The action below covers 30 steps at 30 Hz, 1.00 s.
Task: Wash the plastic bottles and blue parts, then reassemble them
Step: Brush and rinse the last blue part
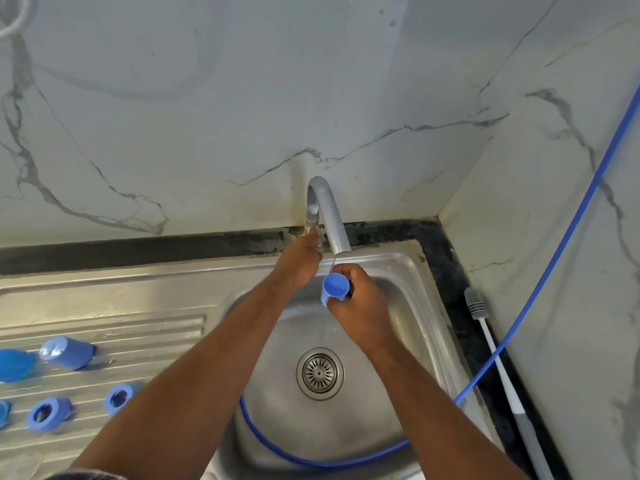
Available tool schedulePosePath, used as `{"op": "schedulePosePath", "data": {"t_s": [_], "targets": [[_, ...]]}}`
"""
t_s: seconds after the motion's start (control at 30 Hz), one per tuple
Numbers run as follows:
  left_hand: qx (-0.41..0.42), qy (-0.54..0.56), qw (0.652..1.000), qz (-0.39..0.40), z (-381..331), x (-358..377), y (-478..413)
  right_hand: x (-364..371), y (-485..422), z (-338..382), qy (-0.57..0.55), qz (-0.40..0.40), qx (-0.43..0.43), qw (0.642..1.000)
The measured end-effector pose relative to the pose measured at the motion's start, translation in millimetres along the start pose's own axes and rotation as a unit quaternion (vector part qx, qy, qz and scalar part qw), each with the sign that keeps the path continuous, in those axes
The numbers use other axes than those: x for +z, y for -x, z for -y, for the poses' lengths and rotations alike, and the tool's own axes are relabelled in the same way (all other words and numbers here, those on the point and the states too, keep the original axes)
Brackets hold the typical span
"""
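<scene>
Just under the grey tap (329,216) spout, over the sink (412,299) basin, the right hand (362,308) has its fingers clamped round a small, smooth blue cap (335,285), its round end tilted up toward the camera, while the left hand (299,263) touches the tap's base, its fingers' state unclear.

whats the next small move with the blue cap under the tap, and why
Probably open the tap further with the left hand: its fingers reach the tap's base, the right hand holds the blue cap just under the spout, and only a thin trickle, if any, shows.
</scene>
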<state>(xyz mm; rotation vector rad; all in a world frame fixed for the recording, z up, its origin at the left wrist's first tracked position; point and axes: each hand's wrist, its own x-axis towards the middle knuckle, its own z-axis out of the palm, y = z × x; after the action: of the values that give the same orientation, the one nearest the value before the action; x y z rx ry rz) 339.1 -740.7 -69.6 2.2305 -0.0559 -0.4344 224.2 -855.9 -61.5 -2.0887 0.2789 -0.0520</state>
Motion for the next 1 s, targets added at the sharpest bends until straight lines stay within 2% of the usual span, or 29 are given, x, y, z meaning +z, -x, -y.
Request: {"op": "schedulePosePath", "data": {"t_s": [0.07, 0.17, 0.2, 0.27, 0.3, 0.37, 0.47, 0.53, 0.6, 0.77, 1.0], "targets": [[0.007, -0.007, 1.000, 0.010, 0.2, -1.2, -1.8, 2.1, -0.3, -1.4, 0.009, 0.007, 0.007, 1.000], [0.012, 0.104, 0.992, 0.074, 19.4, -3.0, -3.2, 0.0, -0.8, -4.9, -0.012, 0.027, 0.037, 0.999], [0.009, 0.150, 0.986, 0.070, 26.5, -0.4, 3.5, -0.5, -0.3, -6.1, -0.012, 0.041, 0.053, 0.998], [-0.038, 0.267, 0.963, 0.022, 38.8, 13.4, 22.5, -1.0, 1.3, -8.2, 0.005, 0.065, 0.085, 0.994], [-0.077, 0.331, 0.940, 0.006, 41.0, 22.0, 34.4, -0.3, 3.6, -9.6, 0.014, 0.075, 0.101, 0.992], [-0.160, 0.413, 0.896, 0.023, 46.7, 38.3, 53.8, 1.4, 9.5, -13.5, 0.007, 0.094, 0.144, 0.985], [-0.241, 0.431, 0.864, 0.095, 53.8, 52.2, 80.8, 3.2, 17.1, -22.7, 0.015, 0.129, 0.212, 0.969], [-0.261, 0.441, 0.853, 0.103, 61.2, 59.4, 91.9, 3.5, 22.2, -27.1, 0.038, 0.151, 0.230, 0.961], [-0.267, 0.435, 0.855, 0.093, 64.8, 63.6, 103.6, 3.7, 27.9, -30.2, 0.046, 0.168, 0.241, 0.955], [-0.274, 0.358, 0.887, 0.101, 64.6, 66.2, 136.2, 1.8, 44.9, -36.6, 0.041, 0.191, 0.244, 0.950], [-0.199, 0.298, 0.934, -0.004, 62.7, 48.2, 176.6, 9.5, 63.3, -47.8, -0.020, 0.168, 0.193, 0.967]]}}
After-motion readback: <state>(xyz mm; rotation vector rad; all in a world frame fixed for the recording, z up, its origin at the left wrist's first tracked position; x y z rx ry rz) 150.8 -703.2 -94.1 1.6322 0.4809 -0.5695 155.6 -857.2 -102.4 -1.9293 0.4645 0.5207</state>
